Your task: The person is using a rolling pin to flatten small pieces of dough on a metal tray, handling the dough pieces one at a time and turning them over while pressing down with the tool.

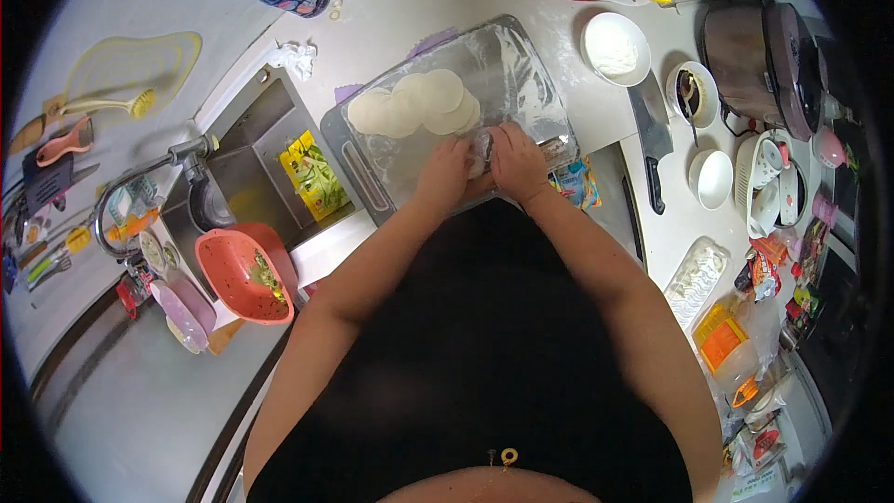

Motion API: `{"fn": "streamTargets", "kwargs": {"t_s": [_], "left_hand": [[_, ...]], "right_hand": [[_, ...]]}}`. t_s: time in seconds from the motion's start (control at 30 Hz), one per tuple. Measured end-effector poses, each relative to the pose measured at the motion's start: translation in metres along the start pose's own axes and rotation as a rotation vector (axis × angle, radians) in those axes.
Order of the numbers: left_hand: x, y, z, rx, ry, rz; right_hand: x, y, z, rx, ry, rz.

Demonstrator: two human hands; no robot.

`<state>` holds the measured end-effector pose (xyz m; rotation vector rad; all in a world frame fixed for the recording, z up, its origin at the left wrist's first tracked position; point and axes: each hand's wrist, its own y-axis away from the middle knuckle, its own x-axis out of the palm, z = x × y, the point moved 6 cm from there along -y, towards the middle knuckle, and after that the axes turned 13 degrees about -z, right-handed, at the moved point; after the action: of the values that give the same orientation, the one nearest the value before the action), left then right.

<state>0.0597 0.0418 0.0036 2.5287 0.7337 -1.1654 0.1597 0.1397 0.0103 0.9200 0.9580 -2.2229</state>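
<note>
My left hand (447, 171) and my right hand (518, 162) are side by side at the near edge of a grey cutting board (398, 175), fingers bent downward. Between them is a small pale piece (478, 169), probably dough; my fingers partly cover it. A brown, wood-like strip (479, 188) shows beneath the hands; its full shape is hidden. Just beyond my fingertips, several round, flat dough wrappers (412, 103) overlap in a pile. Flour whitens the board's far right part.
Left are a metal sink (241, 175) holding a yellow packet (318, 178) and a red basin (244, 276). On the right lie a cleaver (649, 126), a flour bowl (616, 49), a bowl of dark sauce (691, 94), a white bowl (711, 179) and an oil bottle (726, 349).
</note>
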Motion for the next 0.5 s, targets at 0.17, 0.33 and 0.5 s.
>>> {"fn": "streamTargets", "kwargs": {"t_s": [0.17,0.33,0.5], "left_hand": [[0.006,-0.007,-0.002,-0.068,0.036,0.031],[0.017,-0.015,-0.008,-0.246,0.211,0.049],[0.035,-0.026,-0.005,-0.104,0.156,0.132]], "right_hand": [[-0.009,0.008,0.003,-0.074,-0.011,-0.011],[-0.007,0.009,-0.014,0.036,0.085,0.000],[0.004,-0.026,-0.012,0.062,0.275,0.091]]}}
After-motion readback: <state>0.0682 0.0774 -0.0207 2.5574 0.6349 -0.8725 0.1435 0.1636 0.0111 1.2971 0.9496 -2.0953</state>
